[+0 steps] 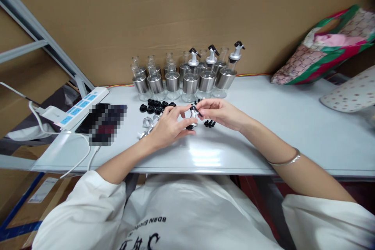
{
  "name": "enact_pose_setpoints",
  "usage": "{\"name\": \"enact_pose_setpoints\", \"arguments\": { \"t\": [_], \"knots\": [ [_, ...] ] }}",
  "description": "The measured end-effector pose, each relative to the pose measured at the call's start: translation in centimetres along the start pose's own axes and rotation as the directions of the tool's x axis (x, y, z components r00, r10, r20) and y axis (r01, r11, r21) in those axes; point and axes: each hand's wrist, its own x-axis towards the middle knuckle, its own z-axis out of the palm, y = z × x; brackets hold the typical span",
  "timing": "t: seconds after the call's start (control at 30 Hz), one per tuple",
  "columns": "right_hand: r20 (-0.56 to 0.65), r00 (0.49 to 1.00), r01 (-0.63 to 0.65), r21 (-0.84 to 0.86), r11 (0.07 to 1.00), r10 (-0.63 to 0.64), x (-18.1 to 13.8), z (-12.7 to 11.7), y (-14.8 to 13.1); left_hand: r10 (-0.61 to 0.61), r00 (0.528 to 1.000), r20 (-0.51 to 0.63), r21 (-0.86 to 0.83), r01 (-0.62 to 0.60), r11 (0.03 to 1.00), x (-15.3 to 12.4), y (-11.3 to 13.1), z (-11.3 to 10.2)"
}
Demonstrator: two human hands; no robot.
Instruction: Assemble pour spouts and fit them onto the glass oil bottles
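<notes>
A white T-shirt (199,207) is nearest, cut off by the bottom edge; its upside-down print shows "BDRN", the rest lost in folds. At the left is a white power strip (84,105) with blue socket faces, then a dark phone (83,122), partly covered by a pixelated block. Steel-banded glass bottles (173,81) stand in two rows, the rear ones half hidden; three carry fitted pourers. Before them lie black stoppers (150,109) and silver collars (150,129), partly behind the left hand (171,125). Its thumb and fingers are closed around a pourer spout (193,114), raised above the white tabletop (234,136): silver body, black flip cap (199,112), black base half covered. The right hand (219,113) pinches the cap, fingertips together. Small black parts (209,124) lie just below that hand. A patterned bag (313,58) runs off the right edge.
</notes>
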Motion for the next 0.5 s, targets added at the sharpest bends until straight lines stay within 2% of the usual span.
{"name": "enact_pose_setpoints", "arguments": {
  "t": [0.1,0.23,0.37,0.5],
  "knots": [
    [0.151,0.987,-0.061,0.070,0.996,0.050,-0.09,-0.07,0.24,0.037,0.999,-0.019,0.008,-0.037,0.999,-0.18,-0.19,0.22],
    [0.318,0.946,-0.094,0.088,0.992,0.062,-0.29,-0.27,0.62,0.088,0.996,-0.013,0.002,-0.088,0.996,-0.28,-0.26,0.32],
    [0.378,0.924,-0.105,0.094,0.990,0.062,-0.48,-0.32,0.60,0.137,0.991,-0.010,-0.030,-0.137,0.990,-0.22,-0.09,0.24],
    [0.395,0.917,-0.093,0.071,0.993,0.058,-0.48,-0.22,0.44,0.137,0.991,0.003,-0.060,-0.137,0.989,-0.14,0.00,0.17]
  ]
}}
